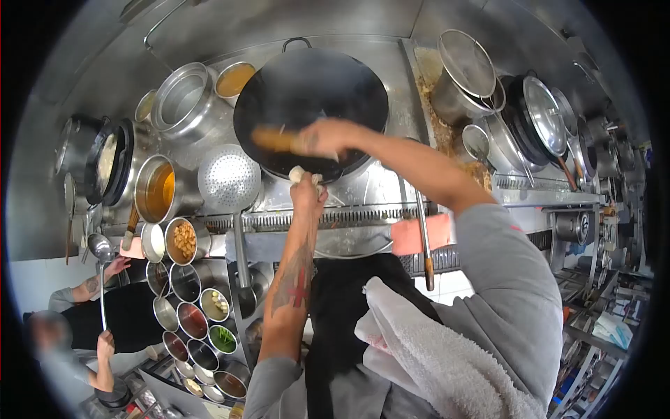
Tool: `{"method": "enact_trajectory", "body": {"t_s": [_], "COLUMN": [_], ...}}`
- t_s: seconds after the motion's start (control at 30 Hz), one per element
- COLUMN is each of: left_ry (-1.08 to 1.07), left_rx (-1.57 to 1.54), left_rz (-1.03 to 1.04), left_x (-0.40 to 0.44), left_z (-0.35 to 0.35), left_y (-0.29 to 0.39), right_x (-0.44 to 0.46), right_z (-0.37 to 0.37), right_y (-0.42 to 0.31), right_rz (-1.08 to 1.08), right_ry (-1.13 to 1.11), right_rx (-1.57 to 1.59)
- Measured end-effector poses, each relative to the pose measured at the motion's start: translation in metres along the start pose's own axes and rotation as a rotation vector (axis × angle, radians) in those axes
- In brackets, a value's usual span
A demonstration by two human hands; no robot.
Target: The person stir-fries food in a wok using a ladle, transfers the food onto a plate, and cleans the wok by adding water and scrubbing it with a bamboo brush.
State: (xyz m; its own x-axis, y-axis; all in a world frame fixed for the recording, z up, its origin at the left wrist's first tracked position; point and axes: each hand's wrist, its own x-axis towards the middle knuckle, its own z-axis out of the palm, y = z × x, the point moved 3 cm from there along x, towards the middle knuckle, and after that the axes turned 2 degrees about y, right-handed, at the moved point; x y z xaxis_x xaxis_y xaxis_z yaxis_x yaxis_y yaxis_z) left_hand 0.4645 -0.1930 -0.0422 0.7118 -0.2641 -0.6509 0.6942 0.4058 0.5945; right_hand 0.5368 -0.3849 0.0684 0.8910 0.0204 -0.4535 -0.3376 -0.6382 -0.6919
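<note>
A large black wok (317, 80) sits on the steel range. My left hand (308, 194) is closed on a folded white cloth (299, 173), pressed to the wok's near rim. Over the near left part of the wok, my right hand (331, 138) grips a tan wok brush (276, 140). Motion smears the brush and the right hand, so the bristles do not show sharply. A perforated skimmer (229, 178) lies left of the wok, its long handle towards me.
Pots of liquid, including one of amber oil (159, 188), stand at left. Several ingredient tins surround the tin of greens (222, 339). A co-worker's hand (105, 343) holds a ladle (102, 251). A long-handled tool (423, 230) lies right; a strainer (467, 63) tops a pot.
</note>
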Motion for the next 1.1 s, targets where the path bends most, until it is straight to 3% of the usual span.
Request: {"method": "enact_trajectory", "body": {"t_s": [0.1, 0.13, 0.2, 0.23, 0.3, 0.33, 0.37, 0.4, 0.43, 0.5, 0.53, 0.57, 0.6, 0.63, 0.7, 0.77, 0.8, 0.83, 0.87, 0.9, 0.93, 0.97, 1.0, 1.07, 1.1], "left_ry": [0.055, 0.048, 0.031, 0.022, 0.036, 0.021, -0.003, -0.005, -0.012, 0.030, -0.040, -0.062, -0.153, -0.242, -0.282, -0.222, -0.185, -0.325, -0.054, -0.106, -0.038, 0.046, 0.033, 0.485, 0.478], "left_rx": [0.028, 0.020, 0.015, 0.020, 0.038, 0.026, 0.010, 0.032, 0.023, 0.039, 0.036, 0.035, 0.011, -0.018, -0.034, -0.111, -0.150, -0.008, 0.150, 0.342, 0.372, 0.409, 0.417, 1.771, 1.782], "left_rz": [0.030, 0.021, 0.008, 0.010, -0.004, -0.014, -0.025, 0.004, 0.005, -0.007, -0.028, -0.012, -0.046, -0.075, -0.095, -0.141, -0.155, -0.068, 0.153, 0.224, 0.234, 0.243, 0.241, 0.766, 0.786], "left_x": [-0.007, -0.006, -0.008, -0.006, -0.009, -0.004, 0.000, -0.003, 0.001, -0.003, 0.005, 0.000, -0.012, -0.021, -0.033, -0.059, -0.081, -0.066, -0.081, -0.084, -0.084, -0.086, -0.086, -0.082, -0.068], "left_z": [-0.001, 0.000, 0.004, 0.009, -0.001, -0.003, 0.001, 0.000, 0.004, -0.001, -0.008, -0.006, -0.010, -0.018, -0.055, -0.076, -0.090, -0.127, -0.137, -0.154, -0.166, -0.180, -0.188, -0.204, -0.206], "left_y": [0.000, 0.002, 0.000, 0.001, -0.006, -0.005, -0.004, -0.004, -0.002, -0.002, -0.006, 0.002, 0.007, 0.013, 0.019, 0.033, 0.039, 0.031, 0.030, 0.030, 0.026, 0.022, 0.011, 0.000, -0.003], "right_x": [-0.039, -0.047, 0.002, 0.023, 0.061, 0.038, 0.030, 0.006, 0.022, -0.023, -0.021, -0.004, 0.007, -0.012, -0.041, -0.088, -0.137, -0.146, -0.189, -0.223, -0.246, -0.264, -0.281, -0.293, -0.287], "right_z": [-0.016, -0.062, -0.133, -0.130, -0.092, -0.044, 0.003, 0.034, 0.065, 0.038, 0.000, -0.043, -0.087, -0.112, -0.157, -0.132, -0.100, -0.092, -0.048, -0.009, 0.030, 0.075, 0.111, 0.149, 0.159], "right_y": [0.013, 0.014, 0.030, 0.036, 0.048, 0.029, 0.014, -0.016, -0.018, -0.012, 0.010, 0.046, 0.072, 0.055, 0.065, 0.084, 0.067, 0.115, 0.100, 0.097, 0.110, 0.120, 0.125, 0.126, 0.124], "right_rz": [-0.344, 0.107, -0.163, -0.174, 0.031, 0.148, 0.138, 0.132, -0.208, -0.424, 0.006, 0.088, 0.149, 0.255, 0.277, 0.176, 0.039, 0.038, -0.017, -0.153, -0.054, 0.120, 0.222, 0.328, 0.398], "right_ry": [-0.170, 0.008, 0.758, 0.766, 0.788, 0.599, 0.198, 0.019, -0.070, 0.005, -0.069, 0.216, 0.626, 0.872, 0.883, 0.799, 0.958, 0.991, 1.158, 1.190, 1.094, 0.978, 0.930, 0.883, 0.741], "right_rx": [-0.630, -0.777, -0.609, -0.620, -0.087, -0.121, -0.202, -0.028, -0.198, -0.344, -0.586, -0.883, -0.730, -0.628, 0.058, 0.622, 0.651, 0.119, 0.211, 0.118, 0.139, 0.362, 0.310, 0.289, 0.190]}}
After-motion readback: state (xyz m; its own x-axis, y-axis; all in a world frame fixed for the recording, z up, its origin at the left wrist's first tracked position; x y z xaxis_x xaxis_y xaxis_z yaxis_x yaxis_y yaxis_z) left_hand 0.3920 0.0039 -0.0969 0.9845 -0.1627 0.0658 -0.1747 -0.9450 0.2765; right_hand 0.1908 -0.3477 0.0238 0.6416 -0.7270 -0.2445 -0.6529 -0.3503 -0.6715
